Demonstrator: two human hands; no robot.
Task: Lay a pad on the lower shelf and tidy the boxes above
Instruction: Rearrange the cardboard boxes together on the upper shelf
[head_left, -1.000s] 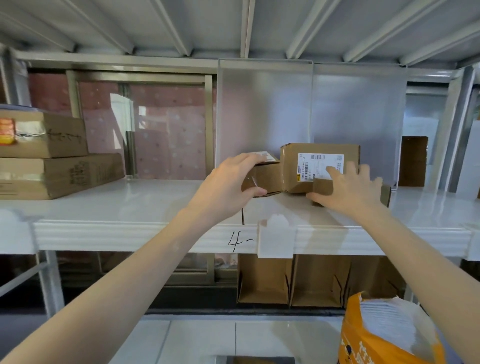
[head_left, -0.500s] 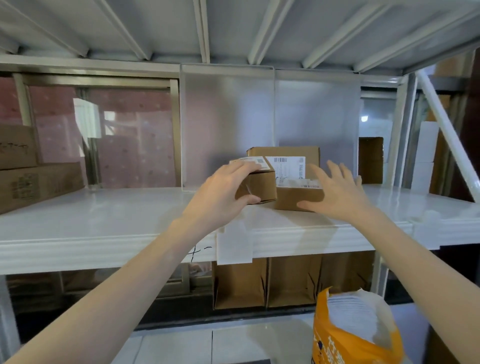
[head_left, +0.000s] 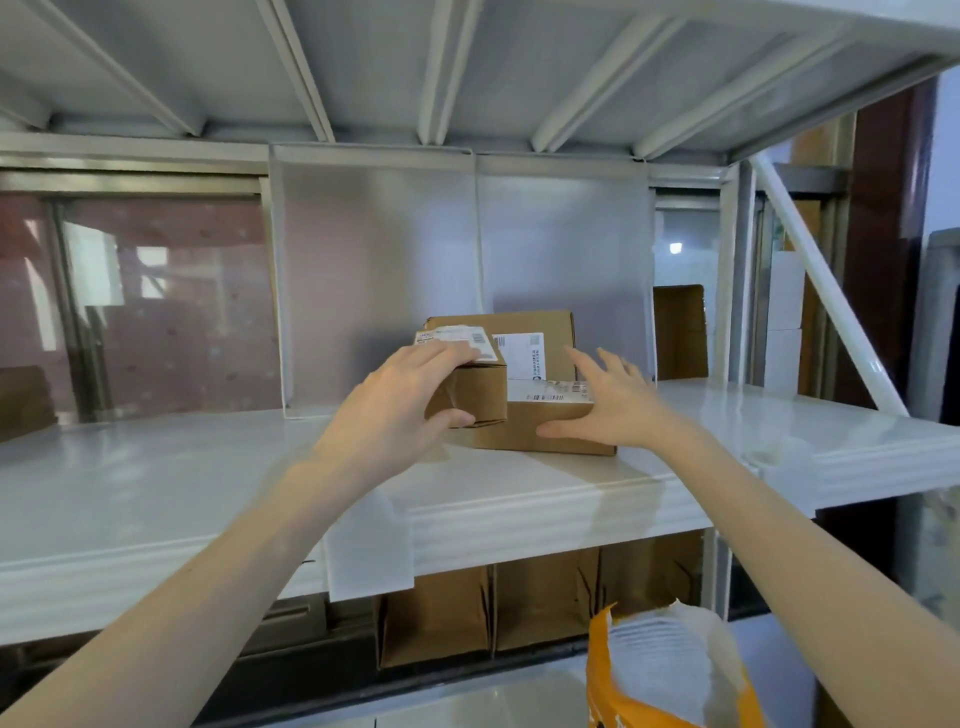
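Here the left hand (head_left: 400, 410) has its fingers (head_left: 457, 356) clamped over the top of a small labelled cardboard box (head_left: 480, 387), thumb under its front. The right hand (head_left: 613, 405) is spread open, thumb against the front of a low box (head_left: 540, 428). A taller box (head_left: 524, 338) stands behind, all on the white upper shelf (head_left: 208, 478).

two bare forearms, left hand (head_left: 397, 410) and right hand (head_left: 618, 410), no sleeves, rings or watch
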